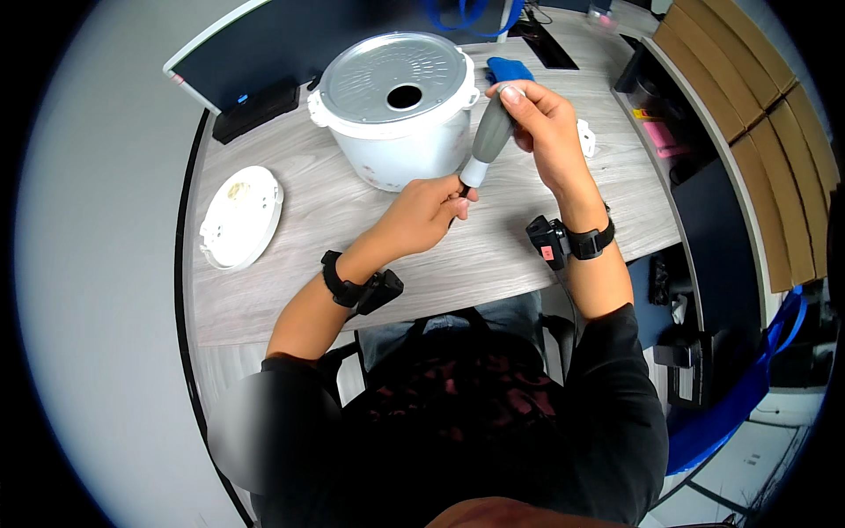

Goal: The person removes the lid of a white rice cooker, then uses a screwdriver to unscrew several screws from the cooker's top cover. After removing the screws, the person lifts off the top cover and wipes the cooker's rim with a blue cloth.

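Note:
A screwdriver [494,132] with a thick grey handle and a pale collar slants in front of me over the table. The fingers of my right hand [547,125] are closed around the upper end of its handle. Just below the collar, my left hand [421,216] pinches the dark shaft, and its fingers hide most of the tip. Behind my left hand stands a white appliance body [396,145], shaped like a rice cooker. A silver metal disc [374,70] with a round dark hole covers its top. The screwdriver is held beside the body's right side.
A round white cover [246,220] lies at the left. A blue cloth-like item [509,69] and a small white part [586,138] are beyond my right hand. A dark partition [264,48] borders the back; shelves with cardboard boxes [748,106] stand at the right.

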Tool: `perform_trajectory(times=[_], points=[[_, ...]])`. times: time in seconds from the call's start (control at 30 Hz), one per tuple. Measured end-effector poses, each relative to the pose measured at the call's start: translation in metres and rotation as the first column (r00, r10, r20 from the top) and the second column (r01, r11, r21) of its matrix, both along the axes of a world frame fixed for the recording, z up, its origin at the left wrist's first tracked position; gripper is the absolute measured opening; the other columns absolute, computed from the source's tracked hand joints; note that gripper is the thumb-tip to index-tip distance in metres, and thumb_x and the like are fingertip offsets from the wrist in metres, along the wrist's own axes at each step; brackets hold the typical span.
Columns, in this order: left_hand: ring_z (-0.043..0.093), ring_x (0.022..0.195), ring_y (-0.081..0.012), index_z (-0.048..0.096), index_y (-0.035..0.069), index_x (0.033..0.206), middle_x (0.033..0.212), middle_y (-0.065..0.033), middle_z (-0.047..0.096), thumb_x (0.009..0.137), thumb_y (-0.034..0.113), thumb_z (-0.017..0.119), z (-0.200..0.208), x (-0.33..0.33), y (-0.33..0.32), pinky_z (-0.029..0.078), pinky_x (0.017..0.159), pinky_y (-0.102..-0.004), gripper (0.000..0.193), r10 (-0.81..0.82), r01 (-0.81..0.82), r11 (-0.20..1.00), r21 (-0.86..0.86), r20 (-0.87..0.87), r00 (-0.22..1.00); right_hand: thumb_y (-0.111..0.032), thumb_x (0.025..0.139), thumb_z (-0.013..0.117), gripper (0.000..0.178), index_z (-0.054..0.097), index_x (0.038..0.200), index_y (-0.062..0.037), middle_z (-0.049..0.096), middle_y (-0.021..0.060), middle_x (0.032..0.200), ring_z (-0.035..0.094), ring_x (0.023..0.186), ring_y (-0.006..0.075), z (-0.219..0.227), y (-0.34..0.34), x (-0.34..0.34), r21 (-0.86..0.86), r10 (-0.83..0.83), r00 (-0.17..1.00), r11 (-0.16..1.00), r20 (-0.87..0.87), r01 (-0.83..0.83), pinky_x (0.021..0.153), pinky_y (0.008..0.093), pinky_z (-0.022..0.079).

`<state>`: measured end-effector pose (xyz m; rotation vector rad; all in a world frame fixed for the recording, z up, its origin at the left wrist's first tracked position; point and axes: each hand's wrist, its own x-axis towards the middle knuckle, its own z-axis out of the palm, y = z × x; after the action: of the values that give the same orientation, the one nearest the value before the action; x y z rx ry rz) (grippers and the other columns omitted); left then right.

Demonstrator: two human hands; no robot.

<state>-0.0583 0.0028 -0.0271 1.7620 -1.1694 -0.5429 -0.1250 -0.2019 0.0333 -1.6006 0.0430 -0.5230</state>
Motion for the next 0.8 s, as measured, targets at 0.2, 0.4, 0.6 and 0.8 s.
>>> perform_trajectory(times=[0.2,0.4,0.6,0.8], points=[[0.054,0.057,-0.0070,0.066,-0.001,0.111,0.079,-0.0018,0.066,0.102,0.012,0.057,0.012,-0.002,0.019,0.045,0.054,-0.0250,0.018,0.129,-0.137,0.985,-0.108,-0.074,0.989,-0.035,0.098,0.069,0.033,0.071,0.117,-0.0079,0.062,-0.0034,0.086,0.051,0.068,0.0046,-0.013,0.034,0.014,0.039,0.258,0.966,0.965,0.014,-0.258,0.056,0.0202,0.040],[0.056,0.060,-0.0103,0.071,0.002,0.106,0.081,-0.0032,0.069,0.094,0.013,0.069,0.030,0.010,0.038,0.046,0.058,-0.0268,0.016,0.224,-0.206,0.971,-0.121,0.165,0.961,-0.027,0.100,0.069,0.025,0.066,0.108,-0.0031,0.064,0.0006,0.090,0.057,0.077,0.0057,-0.023,0.053,0.021,-0.013,0.328,0.941,0.945,0.088,-0.328,0.065,0.0217,0.046],[0.064,0.097,-0.0242,0.073,0.007,0.108,0.102,-0.0078,0.071,0.084,0.011,0.078,0.047,0.054,0.061,0.051,0.085,-0.0349,0.026,0.588,-0.253,0.788,-0.561,0.567,0.577,-0.032,0.099,0.068,0.032,0.068,0.112,-0.0032,0.068,0.0027,0.103,0.055,0.080,0.0097,-0.020,0.049,0.032,-0.316,0.156,0.981,0.942,0.117,-0.112,0.072,0.0262,0.046],[0.063,0.112,-0.0290,0.074,0.007,0.109,0.114,-0.0100,0.069,0.082,0.008,0.079,0.033,0.091,0.063,0.047,0.102,-0.0399,0.028,0.492,-0.164,0.848,-0.505,0.630,0.601,-0.029,0.091,0.074,0.034,0.071,0.112,-0.0022,0.068,0.0063,0.099,0.057,0.077,0.0127,-0.024,0.054,0.042,-0.375,0.100,0.957,0.927,0.272,0.009,0.064,0.0275,0.042]])
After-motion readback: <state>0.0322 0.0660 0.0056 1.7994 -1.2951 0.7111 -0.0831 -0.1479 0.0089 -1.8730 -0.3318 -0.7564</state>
